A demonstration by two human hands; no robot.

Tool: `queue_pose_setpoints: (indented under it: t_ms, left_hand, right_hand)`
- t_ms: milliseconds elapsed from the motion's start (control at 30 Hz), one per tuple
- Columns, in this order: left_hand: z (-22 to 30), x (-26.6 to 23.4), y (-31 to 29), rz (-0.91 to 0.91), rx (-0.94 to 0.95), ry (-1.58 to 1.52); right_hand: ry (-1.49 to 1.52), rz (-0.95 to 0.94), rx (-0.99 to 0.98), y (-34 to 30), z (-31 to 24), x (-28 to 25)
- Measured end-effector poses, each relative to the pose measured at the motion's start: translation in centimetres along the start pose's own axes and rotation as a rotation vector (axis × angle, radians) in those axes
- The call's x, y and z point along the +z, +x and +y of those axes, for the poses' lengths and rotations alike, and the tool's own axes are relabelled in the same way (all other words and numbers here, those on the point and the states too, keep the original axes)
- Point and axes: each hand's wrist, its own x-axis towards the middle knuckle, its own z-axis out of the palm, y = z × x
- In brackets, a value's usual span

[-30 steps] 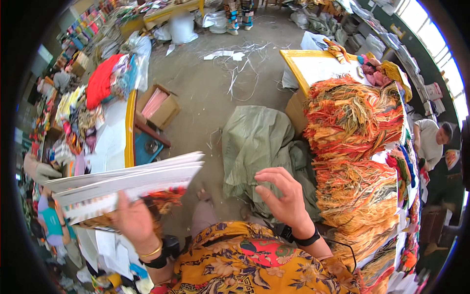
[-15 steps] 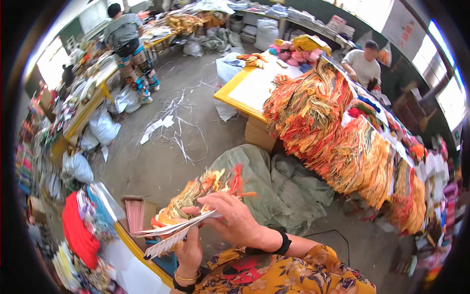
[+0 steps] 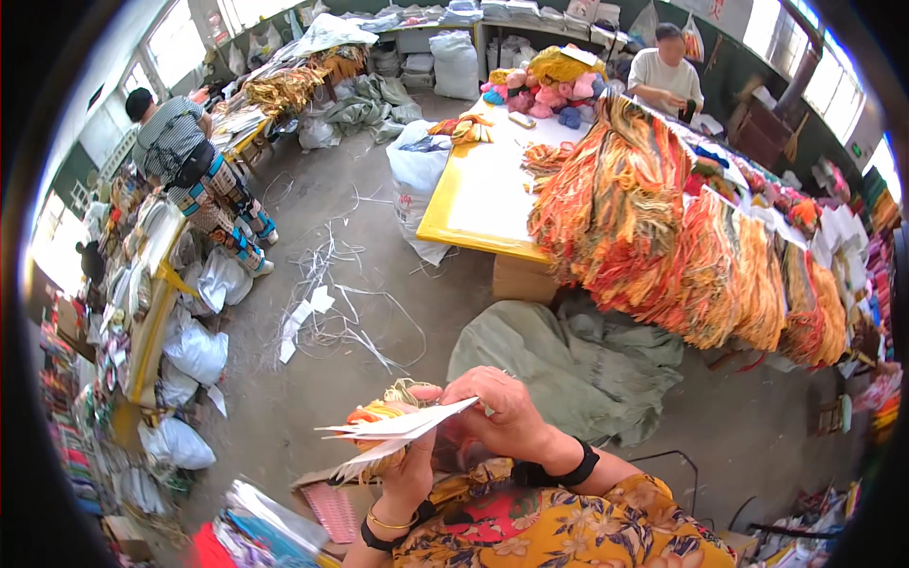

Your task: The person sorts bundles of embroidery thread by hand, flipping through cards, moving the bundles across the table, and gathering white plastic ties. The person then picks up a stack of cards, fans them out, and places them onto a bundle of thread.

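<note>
In front of my body, my left hand [image 3: 413, 466] is closed around a stack of white cards [image 3: 402, 424] and the bundle of embroidery thread [image 3: 377, 413] on them. The thread is orange, yellow and pale green, and part of it is hidden behind the cards. At the cards' right end, my right hand [image 3: 504, 415] is closed with its fingertips pinched together. What is between those fingertips is too small to make out.
A yellow-edged table [image 3: 473, 204] ahead carries large orange and red thread hanks [image 3: 615, 213]. Below it lies a green-grey sack [image 3: 559, 364]. White strapping scraps [image 3: 331, 293] litter the floor. One person [image 3: 189, 156] stands far left; another [image 3: 668, 76] is behind the table.
My right hand has moved from over the thread to the cards' right end and its fingers have closed. The thread bundle now looks more gathered. The cards have shifted right in view.
</note>
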Motion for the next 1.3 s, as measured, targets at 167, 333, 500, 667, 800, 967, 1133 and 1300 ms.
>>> queue_pose_setpoints:
  t_ms: [167, 333, 500, 667, 800, 967, 1133, 1300]
  left_hand:
    - [-1.2, -4.7, 8.8, -0.208, -0.036, 0.034]
    - [-2.8, -8.6, 16.9, -0.643, -0.177, -0.02]
    - [-10.0, -14.8, 25.0, -1.241, -0.095, 0.088]
    - [-12.2, -16.2, 38.9, -1.566, -0.474, -0.21]
    - [-14.6, -15.4, 46.4, -1.419, -0.677, -0.597]
    - [-19.7, -12.7, 52.7, -1.305, -0.659, -0.637]
    - [-23.8, -7.8, 55.6, -1.347, -0.75, -0.582]
    - [-25.5, -4.5, 58.4, -1.381, -0.816, -0.501]
  right_hand:
    - [-0.044, 0.024, -0.019, 7.0, 4.8, 1.5]
    - [-0.236, 0.074, -0.018, 11.7, 8.2, 0.8]
    - [-0.494, 0.154, 0.094, 13.6, 10.3, 0.6]
    - [-0.852, 0.497, 0.149, 17.4, 10.3, 0.7]
    - [-1.162, 0.708, 0.129, 19.1, 6.9, -1.1]
    - [-1.524, 0.531, 0.15, 23.4, -1.0, -5.9]
    - [-1.775, 0.735, 0.181, 28.2, -4.0, -11.0]
    - [-1.93, 0.708, 0.241, 31.7, -4.0, -17.5]
